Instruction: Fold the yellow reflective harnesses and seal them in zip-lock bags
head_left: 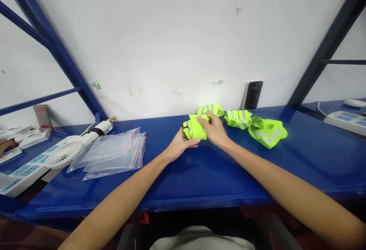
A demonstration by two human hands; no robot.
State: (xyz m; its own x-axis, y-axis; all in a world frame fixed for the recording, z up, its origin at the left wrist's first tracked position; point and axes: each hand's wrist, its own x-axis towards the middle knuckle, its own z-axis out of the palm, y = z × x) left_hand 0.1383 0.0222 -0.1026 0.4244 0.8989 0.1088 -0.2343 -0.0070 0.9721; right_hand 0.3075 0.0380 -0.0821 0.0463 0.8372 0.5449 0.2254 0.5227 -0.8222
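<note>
Above the middle of the table, a rolled neon-yellow reflective vest (pixel 198 129) with grey stripes and a little black at its left end is held between both hands. My left hand (pixel 180 144) is closed round its left end, the thumb along the lower edge. At its right end, my right hand (pixel 213 128) grips from above, with the thumb on top. Behind the hands lies another bundled yellow reflective vest (pixel 215 109), partly hidden. Two more sit to the right: a rolled one (pixel 238 119) and a looser one (pixel 268 131) with a loop on top.
Clear zip bags (pixel 114 152) with red seals lie stacked on the blue table (pixel 171 181) to the left. Beside them are a white handheld fan (pixel 65 154) and a power strip (pixel 31 170). A phone (pixel 253 95) leans on the wall. Blue frame posts (pixel 68 57) flank the table.
</note>
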